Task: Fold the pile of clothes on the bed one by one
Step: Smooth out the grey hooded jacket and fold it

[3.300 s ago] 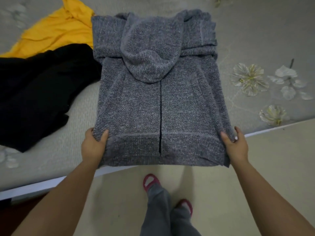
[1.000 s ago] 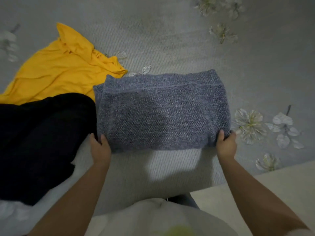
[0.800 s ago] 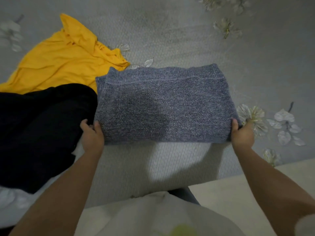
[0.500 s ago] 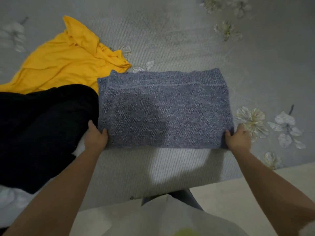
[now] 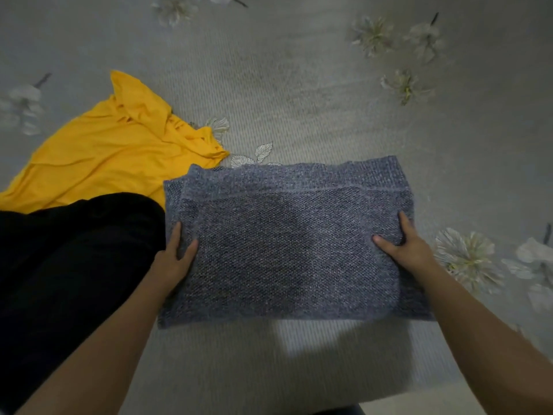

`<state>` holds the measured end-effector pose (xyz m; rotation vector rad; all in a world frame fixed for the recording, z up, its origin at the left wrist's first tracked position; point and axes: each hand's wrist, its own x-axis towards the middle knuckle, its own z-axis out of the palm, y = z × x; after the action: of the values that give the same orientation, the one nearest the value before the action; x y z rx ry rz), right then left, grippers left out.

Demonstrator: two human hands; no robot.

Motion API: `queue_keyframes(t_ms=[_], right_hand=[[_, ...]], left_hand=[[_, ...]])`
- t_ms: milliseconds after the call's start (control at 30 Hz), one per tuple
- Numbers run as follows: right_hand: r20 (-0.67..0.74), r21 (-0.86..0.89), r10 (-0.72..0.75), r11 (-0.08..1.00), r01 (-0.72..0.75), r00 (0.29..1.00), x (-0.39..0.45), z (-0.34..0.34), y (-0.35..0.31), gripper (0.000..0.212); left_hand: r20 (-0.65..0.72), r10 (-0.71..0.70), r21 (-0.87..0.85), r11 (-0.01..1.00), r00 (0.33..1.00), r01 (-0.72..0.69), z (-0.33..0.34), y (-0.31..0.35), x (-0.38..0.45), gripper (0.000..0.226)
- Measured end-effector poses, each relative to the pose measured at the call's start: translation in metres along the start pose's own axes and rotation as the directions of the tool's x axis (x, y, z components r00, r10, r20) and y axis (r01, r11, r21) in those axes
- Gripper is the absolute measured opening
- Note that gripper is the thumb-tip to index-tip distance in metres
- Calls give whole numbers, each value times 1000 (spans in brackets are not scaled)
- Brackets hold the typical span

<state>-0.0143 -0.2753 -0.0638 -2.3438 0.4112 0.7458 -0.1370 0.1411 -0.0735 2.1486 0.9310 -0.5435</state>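
Note:
A grey knit hoodie (image 5: 287, 244), folded into a flat rectangle, lies on the bed in the middle of the view. My left hand (image 5: 175, 259) grips its left edge, thumb on top and fingers wrapped around the side. At the right edge, my right hand (image 5: 404, 247) holds the fabric the same way, thumb on top. A crumpled black garment (image 5: 68, 265) lies just left of the hoodie, touching it. Behind that, a yellow shirt (image 5: 113, 151) lies unfolded.
The bed (image 5: 299, 85) has a grey cover printed with white flowers. Its front edge runs along the bottom right, with pale floor (image 5: 425, 407) beyond it. Bare cover stretches behind and to the right of the hoodie.
The hoodie went from laid out with its hood showing to a folded rectangle. Since half a second ago both hands slid from its near corners further up its side edges.

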Motion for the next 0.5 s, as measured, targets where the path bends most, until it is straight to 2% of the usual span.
queue_keyframes(t_ms=[100,167,367,500], right_hand=[[58,37,18,999,-20,998,2,0,-2,91],[45,32,9,999,-10,999,0,-5,-5,90],[-113,7,-56,998,57,992,-29,-30,-27,84],[-252,-93,-90,993,69,963,-63,-59,-50,81]], left_hand=[[-25,-11,1,1000,1000,11,1,3,0,67],[-81,17,28,999,997,-15,-2,11,-4,68],[-198,157,164,978,968,-125,-21,50,-32,73],[-222,300,226,941,928,-250,-36,99,-56,74]])
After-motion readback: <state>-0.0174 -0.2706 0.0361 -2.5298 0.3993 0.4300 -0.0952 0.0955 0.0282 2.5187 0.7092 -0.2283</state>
